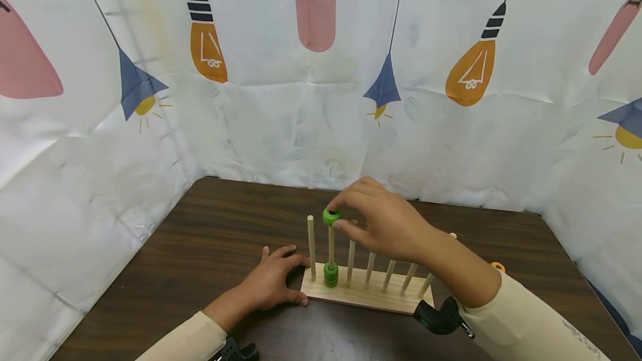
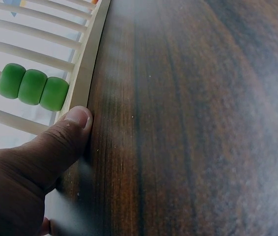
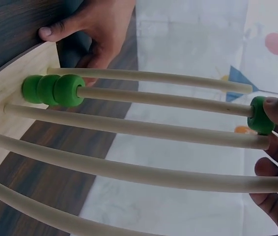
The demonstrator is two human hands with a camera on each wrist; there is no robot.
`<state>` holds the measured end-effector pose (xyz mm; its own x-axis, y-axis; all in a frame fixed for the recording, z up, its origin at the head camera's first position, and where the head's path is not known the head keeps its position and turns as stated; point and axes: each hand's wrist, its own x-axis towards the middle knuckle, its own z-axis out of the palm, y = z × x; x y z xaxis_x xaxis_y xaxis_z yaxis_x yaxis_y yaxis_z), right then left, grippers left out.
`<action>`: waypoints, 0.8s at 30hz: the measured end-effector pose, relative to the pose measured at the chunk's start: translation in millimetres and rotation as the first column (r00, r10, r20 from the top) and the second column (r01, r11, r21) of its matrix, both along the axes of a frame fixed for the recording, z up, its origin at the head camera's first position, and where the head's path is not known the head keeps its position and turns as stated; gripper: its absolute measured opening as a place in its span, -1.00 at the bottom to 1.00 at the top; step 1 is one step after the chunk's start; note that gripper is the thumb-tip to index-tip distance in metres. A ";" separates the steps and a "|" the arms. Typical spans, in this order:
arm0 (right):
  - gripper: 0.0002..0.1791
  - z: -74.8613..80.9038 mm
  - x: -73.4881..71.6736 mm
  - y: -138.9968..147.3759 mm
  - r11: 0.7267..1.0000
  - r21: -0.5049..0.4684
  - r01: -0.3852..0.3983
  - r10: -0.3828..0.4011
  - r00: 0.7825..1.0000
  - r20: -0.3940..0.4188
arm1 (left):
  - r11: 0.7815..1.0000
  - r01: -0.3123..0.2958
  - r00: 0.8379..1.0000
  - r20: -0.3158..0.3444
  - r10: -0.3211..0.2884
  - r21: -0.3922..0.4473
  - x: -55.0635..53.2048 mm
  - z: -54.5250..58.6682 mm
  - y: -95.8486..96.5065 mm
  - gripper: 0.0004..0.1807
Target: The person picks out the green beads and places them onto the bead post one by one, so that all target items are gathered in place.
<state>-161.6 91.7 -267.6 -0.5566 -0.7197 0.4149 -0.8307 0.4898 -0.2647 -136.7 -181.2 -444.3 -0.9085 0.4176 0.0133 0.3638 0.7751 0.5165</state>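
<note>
Right hand (image 1: 388, 220) arches, pinching a green bead (image 1: 329, 219), seemingly around a peg (image 1: 331, 249).

The site is a screened tabletop station; the building type cannot be identified. A dark wood-grain table (image 1: 225, 222) stands within creased white sheeting (image 1: 281, 127), printed with orange bulbs (image 1: 208, 43) and blue pendant lamps (image 1: 385, 83), that screens its left, far and right sides.

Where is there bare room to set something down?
The table is bare left of the left hand, and in front of the peg rack between the forearms. It is crowded around the pegs, where the right hand pinches a green bead.
</note>
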 end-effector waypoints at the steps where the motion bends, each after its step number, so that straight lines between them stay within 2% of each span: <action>1: -0.76 -0.1 0.0 -0.1 1.000 0.007 0.005 -0.005 1.000 0.005 | 1.000 0.000 1.000 -0.001 0.000 0.000 -0.2 -0.5 0.1 -0.27; 10: -0.74 0.1 2.6 16.6 0.995 0.055 0.081 -0.082 0.996 0.024 | 1.000 -0.004 1.000 -0.020 0.004 -0.007 -1.1 -3.7 1.3 -0.27; 16: -0.74 0.6 5.9 42.1 0.989 0.053 0.135 -0.136 0.991 0.021 | 1.000 -0.015 1.000 -0.007 0.015 -0.016 -0.2 -1.8 2.1 -0.27; 24: -0.78 -0.9 9.8 80.9 0.978 0.060 0.200 -0.203 0.977 0.060 | 1.000 -0.020 1.000 0.003 0.021 -0.024 -0.9 -1.3 1.2 -0.27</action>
<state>-151.7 172.6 -268.5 -0.7173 -0.6101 0.3366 -0.6950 0.6603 -0.2844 -137.6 -180.0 -445.6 -0.9169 0.3991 0.0009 0.3463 0.7945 0.4989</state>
